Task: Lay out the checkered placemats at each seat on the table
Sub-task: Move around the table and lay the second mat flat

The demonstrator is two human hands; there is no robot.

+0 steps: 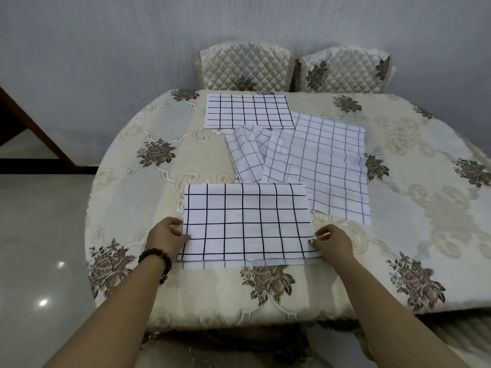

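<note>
White checkered mat at near bench edge, left hand pinching its left side, right hand pinching its right, far mat flat, loose mats between.

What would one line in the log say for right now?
left hand: pinches white black-grid cloth placemat | right hand: pinches it too | far checkered placemat: flat | loose checkered cloths: mid-table
</note>
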